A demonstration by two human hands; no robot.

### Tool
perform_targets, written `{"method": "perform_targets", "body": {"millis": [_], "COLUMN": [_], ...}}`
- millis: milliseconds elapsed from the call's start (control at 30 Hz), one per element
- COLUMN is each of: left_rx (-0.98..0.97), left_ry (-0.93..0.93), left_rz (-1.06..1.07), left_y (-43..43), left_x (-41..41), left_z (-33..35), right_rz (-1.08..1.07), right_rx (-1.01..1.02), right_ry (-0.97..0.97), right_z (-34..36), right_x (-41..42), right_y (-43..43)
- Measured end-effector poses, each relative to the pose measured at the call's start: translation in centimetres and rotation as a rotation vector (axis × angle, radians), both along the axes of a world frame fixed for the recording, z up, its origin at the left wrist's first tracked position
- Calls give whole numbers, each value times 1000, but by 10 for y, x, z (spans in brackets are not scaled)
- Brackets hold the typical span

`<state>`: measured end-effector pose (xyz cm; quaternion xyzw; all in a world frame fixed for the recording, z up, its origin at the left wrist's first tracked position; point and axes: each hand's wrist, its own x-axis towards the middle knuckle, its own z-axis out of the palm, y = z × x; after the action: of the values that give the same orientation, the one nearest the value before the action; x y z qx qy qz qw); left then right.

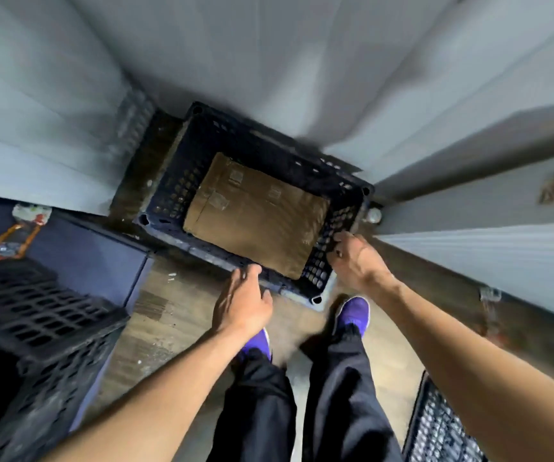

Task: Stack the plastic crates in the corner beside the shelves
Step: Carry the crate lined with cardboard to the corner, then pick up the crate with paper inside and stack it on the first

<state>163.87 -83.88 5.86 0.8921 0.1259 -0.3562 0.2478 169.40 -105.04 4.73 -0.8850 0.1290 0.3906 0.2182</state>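
Observation:
A dark blue perforated plastic crate (175, 191) sits in the corner where two pale walls meet, with a flat sheet of brown cardboard (255, 215) lying in its bottom. My left hand (242, 301) hovers at the crate's near rim, fingers spread and holding nothing. My right hand (352, 258) is at the crate's right wall, its fingers curled loosely by the rim; the blur hides whether they touch it. A black crate (35, 328) stands at the lower left. Part of another crate (435, 428) shows at the lower right.
Blue shelving (95, 258) stands at the left with an orange packet (5, 245) on it. A grey beam (469, 155) runs along the right wall. My legs and purple shoes (352, 311) stand on the wooden floor just before the crate.

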Motion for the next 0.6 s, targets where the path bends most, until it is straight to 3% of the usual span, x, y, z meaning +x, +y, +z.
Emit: {"method": "perform_targets", "body": {"millis": [200, 600], "left_rx": [5, -53], "left_ry": [68, 30], "left_rz": [-234, -726], "left_y": [-41, -169], "left_x": [-17, -140], "left_z": [17, 30], "right_rz": [-252, -634], "right_rx": [42, 17], "right_ry": [13, 40], "right_z": [28, 41], "right_x": [-89, -272], "right_y": [-35, -124]}}
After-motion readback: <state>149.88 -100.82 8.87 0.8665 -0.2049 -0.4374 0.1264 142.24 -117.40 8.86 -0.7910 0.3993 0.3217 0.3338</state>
